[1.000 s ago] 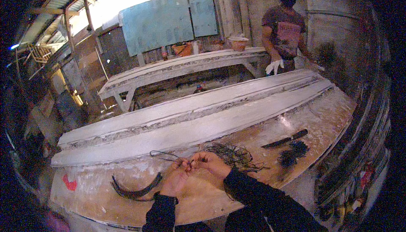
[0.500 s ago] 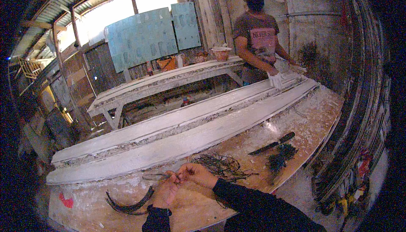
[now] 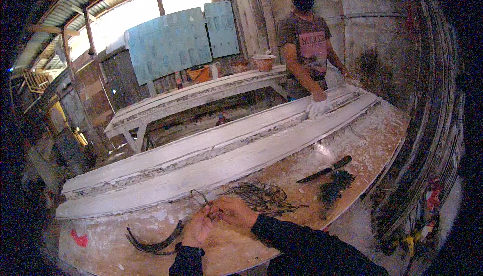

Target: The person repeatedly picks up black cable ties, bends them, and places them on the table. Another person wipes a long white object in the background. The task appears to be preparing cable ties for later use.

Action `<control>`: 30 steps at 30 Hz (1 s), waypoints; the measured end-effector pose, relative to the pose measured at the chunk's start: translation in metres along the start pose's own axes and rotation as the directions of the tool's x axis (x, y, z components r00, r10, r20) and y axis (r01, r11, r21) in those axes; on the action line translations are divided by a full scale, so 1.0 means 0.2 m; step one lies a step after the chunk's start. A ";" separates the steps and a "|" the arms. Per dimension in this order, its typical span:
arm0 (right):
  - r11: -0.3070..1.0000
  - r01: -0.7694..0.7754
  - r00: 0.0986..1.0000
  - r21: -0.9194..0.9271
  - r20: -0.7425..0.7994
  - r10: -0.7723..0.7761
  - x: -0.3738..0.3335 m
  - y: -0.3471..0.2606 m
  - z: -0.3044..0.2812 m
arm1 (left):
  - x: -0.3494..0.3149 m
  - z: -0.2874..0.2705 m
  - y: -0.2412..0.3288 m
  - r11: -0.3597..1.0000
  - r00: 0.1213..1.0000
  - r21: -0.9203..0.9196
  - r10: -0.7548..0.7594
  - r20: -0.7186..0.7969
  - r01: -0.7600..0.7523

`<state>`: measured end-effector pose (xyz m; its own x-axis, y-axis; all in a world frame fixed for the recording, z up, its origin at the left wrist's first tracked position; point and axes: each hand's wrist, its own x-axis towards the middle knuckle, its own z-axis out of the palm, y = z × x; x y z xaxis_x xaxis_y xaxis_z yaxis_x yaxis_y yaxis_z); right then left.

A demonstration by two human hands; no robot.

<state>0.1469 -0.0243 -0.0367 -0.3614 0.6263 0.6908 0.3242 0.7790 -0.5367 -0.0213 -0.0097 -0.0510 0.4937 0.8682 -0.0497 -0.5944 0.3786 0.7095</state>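
Observation:
My left hand (image 3: 199, 225) and my right hand (image 3: 232, 210) meet over the near part of the wooden board, fingers pinched together. Between them they grip a thin dark strip (image 3: 193, 191), whose free end curves up in a small loop past my left fingertips. What the fingertips do at the meeting point is too small to make out. Left of my left hand lies a curved bundle of dark strips (image 3: 157, 248). Just beyond my right hand spreads a loose tangle of thin dark strips (image 3: 264, 198).
A black-handled knife (image 3: 324, 170) and a dark tufted bundle (image 3: 336, 184) lie on the board (image 3: 297, 215) at right. Two long white-coated moldings (image 3: 201, 185) run across it. Opposite, a person (image 3: 308, 49) with whitened hands touches them. Behind stands a long bench (image 3: 166, 106) with orange pots (image 3: 262, 63).
The strip's free end has swung upward and now curls into a loop. My hands stay nearly in place. The other person's whitened hand has slid left and nearer along the molding.

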 end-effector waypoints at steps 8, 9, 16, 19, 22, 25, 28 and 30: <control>0.987 0.108 0.991 -0.120 -0.063 -0.116 0.02 -0.03 0.00 | 0.01 -0.04 -0.01 0.999 0.999 0.004 0.046 0.009 -0.046; 0.986 0.119 0.989 -0.117 -0.073 -0.128 0.02 -0.02 0.00 | 0.01 -0.05 -0.02 0.998 0.998 0.001 0.068 0.010 -0.068; 0.963 0.199 0.972 -0.184 -0.090 -0.218 0.02 -0.02 -0.02 | 0.02 -0.09 -0.03 0.991 0.992 -0.083 0.096 -0.078 -0.102; 0.953 0.214 0.970 -0.215 -0.072 -0.234 0.02 -0.03 -0.04 | 0.01 -0.04 -0.01 0.990 0.986 0.036 0.140 -0.087 -0.137; 0.950 0.191 0.976 -0.248 -0.055 -0.211 0.01 -0.05 -0.04 | -0.01 0.01 0.01 0.985 0.974 0.114 0.149 -0.169 -0.131; 0.958 0.154 0.983 -0.242 -0.058 -0.172 0.02 -0.07 -0.04 | -0.02 0.05 0.01 0.988 0.966 0.066 0.149 -0.212 -0.138; 0.971 0.136 0.985 -0.194 -0.080 -0.154 0.03 -0.08 -0.04 | -0.02 0.06 0.01 0.987 0.965 0.093 0.145 -0.217 -0.128; 0.979 0.116 0.990 -0.165 -0.062 -0.127 0.03 -0.08 -0.04 | -0.03 0.06 0.01 0.981 0.959 0.145 0.157 -0.236 -0.125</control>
<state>0.1469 -0.0338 -0.0195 -0.3447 0.5190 0.7822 0.4202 0.8304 -0.3658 -0.0181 -0.0176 -0.0407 0.2305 0.9677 -0.1020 -0.5531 0.2165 0.8045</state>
